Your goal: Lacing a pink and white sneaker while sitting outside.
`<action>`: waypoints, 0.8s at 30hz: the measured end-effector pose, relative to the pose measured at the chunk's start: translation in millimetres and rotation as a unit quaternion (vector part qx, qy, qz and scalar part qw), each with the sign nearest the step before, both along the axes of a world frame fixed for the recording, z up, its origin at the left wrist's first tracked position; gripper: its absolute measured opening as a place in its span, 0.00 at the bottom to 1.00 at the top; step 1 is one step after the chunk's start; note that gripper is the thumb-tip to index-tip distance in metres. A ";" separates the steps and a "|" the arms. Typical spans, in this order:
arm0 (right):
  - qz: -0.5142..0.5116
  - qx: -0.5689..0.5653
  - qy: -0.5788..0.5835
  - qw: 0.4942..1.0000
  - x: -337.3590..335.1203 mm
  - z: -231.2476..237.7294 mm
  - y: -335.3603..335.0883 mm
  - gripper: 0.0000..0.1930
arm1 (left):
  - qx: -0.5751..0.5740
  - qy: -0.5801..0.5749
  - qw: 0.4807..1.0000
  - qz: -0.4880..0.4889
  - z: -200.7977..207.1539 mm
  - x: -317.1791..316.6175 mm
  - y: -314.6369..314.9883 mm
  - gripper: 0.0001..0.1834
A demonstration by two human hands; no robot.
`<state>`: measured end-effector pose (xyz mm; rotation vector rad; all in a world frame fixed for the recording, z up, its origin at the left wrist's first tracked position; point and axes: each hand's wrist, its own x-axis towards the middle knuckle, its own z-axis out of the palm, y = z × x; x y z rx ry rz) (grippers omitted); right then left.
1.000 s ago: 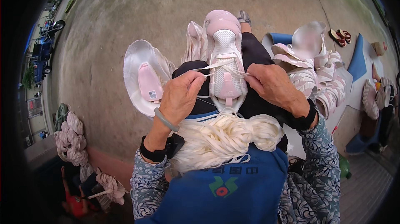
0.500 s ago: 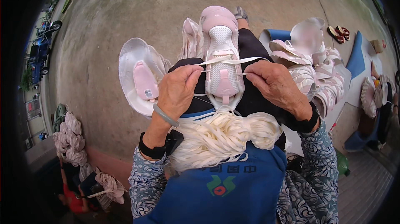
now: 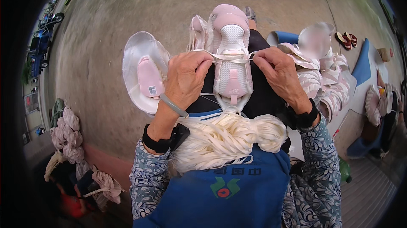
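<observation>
A pink-and-white shoe upper (image 3: 230,72) lies lengthwise across my dark-trousered lap, its rounded pink end pointing away from me. A white shoelace (image 3: 232,61) crosses its mesh middle. My left hand (image 3: 185,77), with a grey bangle at the wrist, pinches the lace on the upper's left side. On the other side my right hand (image 3: 280,74) pinches the lace between thumb and fingers. Closer to me, a thick bundle of cream laces (image 3: 212,139) rests on my blue apron (image 3: 250,185).
Another shoe upper (image 3: 130,73), white inside with a pink piece, lies left of my lap. More uppers (image 3: 199,31) are beyond it. Right of me is a heap of pink-and-white uppers (image 3: 324,79). Sandals (image 3: 345,40) sit on the concrete floor (image 3: 169,7). Other people are at both sides.
Both hands have moved away from me along the upper, taking the lace with them. The shoe upper has shifted slightly to the right in view.
</observation>
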<state>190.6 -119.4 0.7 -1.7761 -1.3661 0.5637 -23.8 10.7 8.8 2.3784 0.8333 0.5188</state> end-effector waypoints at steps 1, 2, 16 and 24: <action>0.004 0.001 0.000 1.000 -0.9 1.1 1.1 0.07 | -0.015 -0.045 0.999 -0.019 -3.4 -1.0 2.6 0.07; 0.001 -0.005 0.024 1.000 -0.4 0.6 1.1 0.07 | -0.016 -0.045 0.999 -0.018 -3.0 0.4 3.3 0.07; -0.002 -0.141 0.115 0.983 0.2 5.7 14.8 0.11 | -0.179 0.000 0.984 -0.019 -8.9 5.9 16.0 0.09; -0.018 -0.019 -0.076 0.997 -16.8 2.7 1.2 0.11 | 0.025 0.025 0.999 0.008 -9.5 13.2 -7.6 0.08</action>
